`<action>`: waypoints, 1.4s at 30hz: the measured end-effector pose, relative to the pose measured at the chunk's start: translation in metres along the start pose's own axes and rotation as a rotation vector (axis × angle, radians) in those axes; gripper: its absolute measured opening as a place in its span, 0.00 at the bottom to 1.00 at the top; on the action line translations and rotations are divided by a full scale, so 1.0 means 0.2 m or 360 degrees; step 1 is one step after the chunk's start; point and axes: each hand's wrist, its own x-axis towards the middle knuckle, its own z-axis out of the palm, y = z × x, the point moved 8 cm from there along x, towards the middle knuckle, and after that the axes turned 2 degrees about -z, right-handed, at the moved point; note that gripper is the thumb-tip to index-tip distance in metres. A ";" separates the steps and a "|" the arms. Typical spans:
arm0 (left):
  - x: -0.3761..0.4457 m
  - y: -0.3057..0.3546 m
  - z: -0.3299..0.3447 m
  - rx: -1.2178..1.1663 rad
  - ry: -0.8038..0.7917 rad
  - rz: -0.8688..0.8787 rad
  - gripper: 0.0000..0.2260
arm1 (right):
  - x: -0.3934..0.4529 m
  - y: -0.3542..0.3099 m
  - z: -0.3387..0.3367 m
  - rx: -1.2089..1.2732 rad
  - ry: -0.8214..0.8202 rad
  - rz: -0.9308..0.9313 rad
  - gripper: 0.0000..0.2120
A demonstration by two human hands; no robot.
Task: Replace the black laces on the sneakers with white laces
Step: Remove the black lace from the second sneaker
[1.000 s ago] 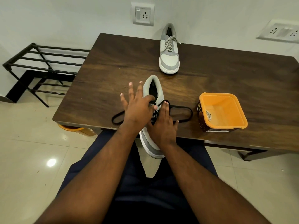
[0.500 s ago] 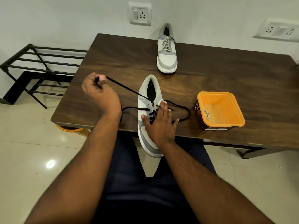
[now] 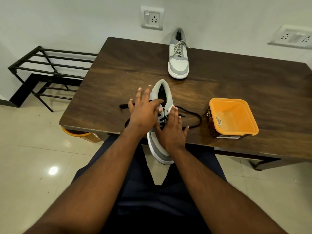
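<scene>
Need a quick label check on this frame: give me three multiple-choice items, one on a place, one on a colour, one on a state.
1. Where does the orange tub stand?
A. on the floor
B. on the table, to the right of the near sneaker
C. on the black rack

2. What colour are the laces on the far sneaker?
A. black
B. orange
C. pale, whitish

3. How is the black lace on the near sneaker?
A. partly out, with loose runs lying on the table
B. tied in a bow
C. fully removed

Key: 1 B, it sits on the tabletop right of the shoe. 2 C, its laces look pale against the grey upper. 3 A, loops trail off both sides while some still crosses the eyelets.
</scene>
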 end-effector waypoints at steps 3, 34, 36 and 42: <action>0.04 -0.04 -0.03 -0.0375 0.0074 -0.0067 0.08 | 0.00 -0.01 -0.01 0.0006 0.0000 -0.0015 0.44; 0.01 -0.10 0.02 -0.0865 0.0062 -0.0338 0.17 | -0.01 0.00 -0.07 0.0345 0.0171 -0.0092 0.45; 0.00 -0.09 0.01 -0.0945 0.0107 -0.0371 0.17 | -0.01 -0.01 -0.11 0.0449 0.0281 -0.0195 0.40; -0.05 -0.15 0.01 -0.0945 0.0192 -0.0620 0.12 | 0.04 -0.07 -0.25 0.0258 0.0399 -0.0556 0.26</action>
